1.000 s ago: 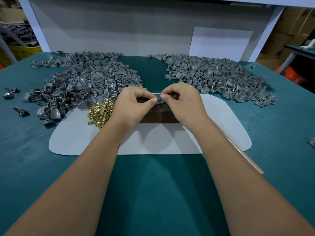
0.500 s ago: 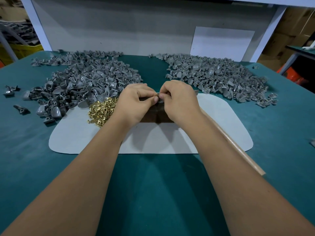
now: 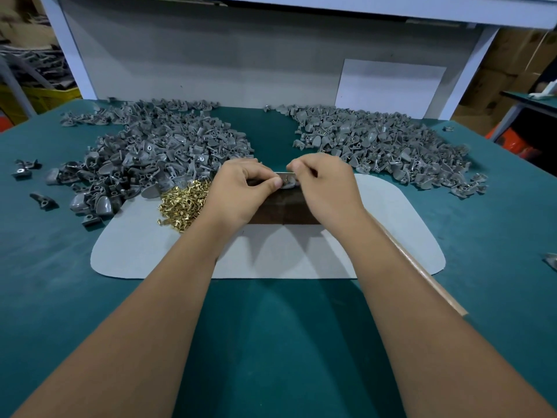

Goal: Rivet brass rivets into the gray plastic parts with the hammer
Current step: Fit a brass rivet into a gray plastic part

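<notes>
Brass rivets (image 3: 184, 205) lie heaped at about nine o'clock from the hands, on the edge of a pale grey mat (image 3: 391, 236), touching the left pile of gray plastic parts (image 3: 150, 152). A second pile (image 3: 385, 149) sits at two o'clock, and some pieces there show thin pins sticking out, so I judge it the finished heap.

Both hands meet over a dark brown block (image 3: 286, 211) at the mat's centre. Left hand (image 3: 241, 191) and right hand (image 3: 325, 188) each have fingers curled in, pinching one small gray part (image 3: 288, 181) between thumb and fingertips; whether a rivet is already seated I cannot tell, it is hidden.

My guess is the rivet is being fitted into the part's hole. To do it well, push it fully home and square, then set the part flat on the block before letting go.

Running down toward five o'clock under the right forearm is a wooden handle (image 3: 422, 276), probably the hammer's; its head is out of sight.
</notes>
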